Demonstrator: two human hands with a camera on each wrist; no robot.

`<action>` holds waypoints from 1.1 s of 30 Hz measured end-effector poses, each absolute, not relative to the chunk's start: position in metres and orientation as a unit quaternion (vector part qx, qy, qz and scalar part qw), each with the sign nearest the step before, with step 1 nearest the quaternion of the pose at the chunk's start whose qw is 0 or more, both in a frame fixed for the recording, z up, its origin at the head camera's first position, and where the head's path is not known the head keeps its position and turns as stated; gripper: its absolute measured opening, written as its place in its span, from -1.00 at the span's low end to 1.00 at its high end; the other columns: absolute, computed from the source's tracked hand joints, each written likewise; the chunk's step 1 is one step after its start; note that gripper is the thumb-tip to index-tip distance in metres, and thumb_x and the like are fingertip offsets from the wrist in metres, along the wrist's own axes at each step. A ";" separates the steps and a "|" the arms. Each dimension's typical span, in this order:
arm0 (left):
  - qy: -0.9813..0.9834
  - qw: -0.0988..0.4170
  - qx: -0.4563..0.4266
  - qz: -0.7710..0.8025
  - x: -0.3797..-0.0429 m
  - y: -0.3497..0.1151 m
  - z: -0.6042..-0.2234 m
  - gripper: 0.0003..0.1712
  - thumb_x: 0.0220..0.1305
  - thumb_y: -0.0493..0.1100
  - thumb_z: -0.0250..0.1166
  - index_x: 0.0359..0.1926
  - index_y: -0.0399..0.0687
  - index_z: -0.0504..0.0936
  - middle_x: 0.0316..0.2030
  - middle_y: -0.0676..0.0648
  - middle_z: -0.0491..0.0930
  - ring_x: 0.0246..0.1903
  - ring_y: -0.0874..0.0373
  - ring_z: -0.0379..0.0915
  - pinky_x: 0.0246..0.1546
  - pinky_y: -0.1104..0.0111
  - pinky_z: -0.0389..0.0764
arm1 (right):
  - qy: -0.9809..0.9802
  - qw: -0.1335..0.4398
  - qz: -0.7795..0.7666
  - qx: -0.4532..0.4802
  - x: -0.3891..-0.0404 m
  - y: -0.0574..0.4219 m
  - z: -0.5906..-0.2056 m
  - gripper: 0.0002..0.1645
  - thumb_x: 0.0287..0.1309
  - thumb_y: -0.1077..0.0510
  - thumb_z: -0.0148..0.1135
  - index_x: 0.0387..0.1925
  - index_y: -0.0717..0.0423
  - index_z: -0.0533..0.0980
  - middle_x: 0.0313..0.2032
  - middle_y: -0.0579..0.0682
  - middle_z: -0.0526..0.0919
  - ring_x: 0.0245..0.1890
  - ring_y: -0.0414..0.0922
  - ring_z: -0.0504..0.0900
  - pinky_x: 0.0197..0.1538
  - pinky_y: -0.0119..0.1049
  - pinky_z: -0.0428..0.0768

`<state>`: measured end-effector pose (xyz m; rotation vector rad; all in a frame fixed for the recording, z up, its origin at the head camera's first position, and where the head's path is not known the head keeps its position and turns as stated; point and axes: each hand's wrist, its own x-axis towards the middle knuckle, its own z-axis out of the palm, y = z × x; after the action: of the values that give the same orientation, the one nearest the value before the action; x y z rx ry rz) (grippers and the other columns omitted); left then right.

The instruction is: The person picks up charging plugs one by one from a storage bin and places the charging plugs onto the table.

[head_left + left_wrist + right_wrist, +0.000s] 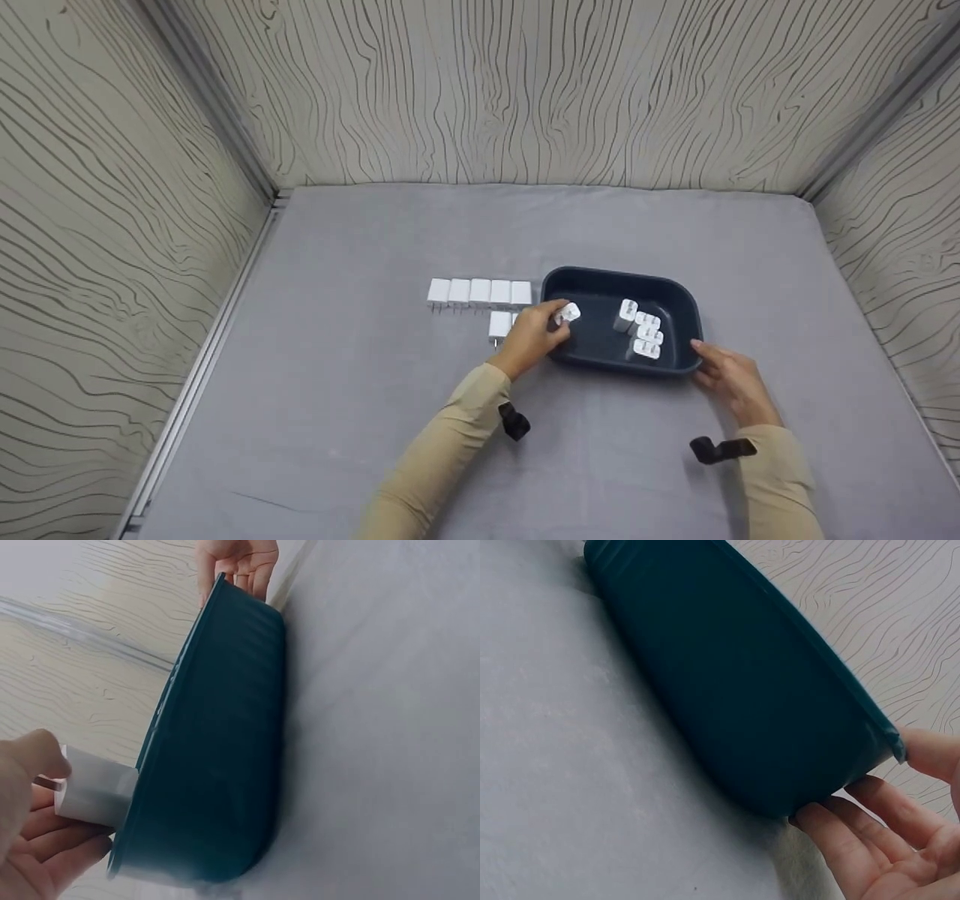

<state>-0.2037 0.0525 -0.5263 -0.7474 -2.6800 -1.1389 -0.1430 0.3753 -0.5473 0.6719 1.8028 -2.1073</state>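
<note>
My left hand pinches a white charger plug between thumb and fingers, over the left rim of a dark blue tray. A metal prong of this plug pokes out near the thumb in the left wrist view. At the tray's near right corner, my right hand holds on, thumb at the rim and fingers against the outer wall and lower edge. Inside the tray, several white charger plugs stand grouped toward the right side, their ends facing up.
Left of the tray, a row of several white charger plugs lies side by side on the grey cloth. Nearer, another plug lies partly beside the left hand, which hides its neighbour. Patterned panels enclose the table.
</note>
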 end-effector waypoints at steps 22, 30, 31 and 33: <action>-0.862 0.086 -0.217 -0.450 -0.201 0.018 -0.526 -0.59 0.23 -0.31 0.18 0.11 -0.31 0.56 -0.02 -0.26 0.68 -0.04 0.01 0.66 -0.01 0.31 0.67 | 0.627 0.140 -0.730 0.232 -0.144 0.375 -0.548 -0.92 0.22 0.07 0.25 -0.39 -0.18 0.61 -0.39 -0.36 0.71 -0.25 -0.46 0.67 -0.13 -0.57 0.64; -0.866 0.072 -0.197 -0.454 -0.200 0.005 -0.534 -0.59 0.23 -0.31 0.20 0.11 -0.31 0.55 -0.02 -0.27 0.67 -0.03 -0.02 0.65 0.01 0.27 0.67 | 0.624 0.140 -0.733 0.233 -0.144 0.375 -0.548 -0.90 0.22 0.07 0.25 -0.42 -0.19 0.62 -0.39 -0.35 0.71 -0.25 -0.44 0.67 -0.12 -0.57 0.64; -0.867 0.073 -0.196 -0.452 -0.200 0.003 -0.535 -0.59 0.23 -0.31 0.20 0.11 -0.31 0.56 -0.03 -0.27 0.67 -0.03 -0.03 0.65 0.00 0.27 0.67 | 0.623 0.139 -0.733 0.234 -0.144 0.375 -0.548 -0.89 0.22 0.07 0.25 -0.42 -0.19 0.62 -0.39 -0.35 0.72 -0.26 -0.44 0.67 -0.13 -0.57 0.64; -0.869 0.076 -0.192 -0.450 -0.200 0.000 -0.537 -0.60 0.22 -0.31 0.21 0.10 -0.31 0.56 -0.03 -0.28 0.67 -0.04 -0.03 0.65 0.00 0.26 0.67 | 0.622 0.139 -0.734 0.235 -0.143 0.375 -0.548 -0.88 0.22 0.07 0.25 -0.43 -0.20 0.61 -0.39 -0.35 0.71 -0.26 -0.45 0.67 -0.13 -0.57 0.64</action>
<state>-0.1996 0.0000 -0.5374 -0.5758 -2.6055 -1.3492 -0.1435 0.3751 -0.5478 0.6782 1.7973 -2.1212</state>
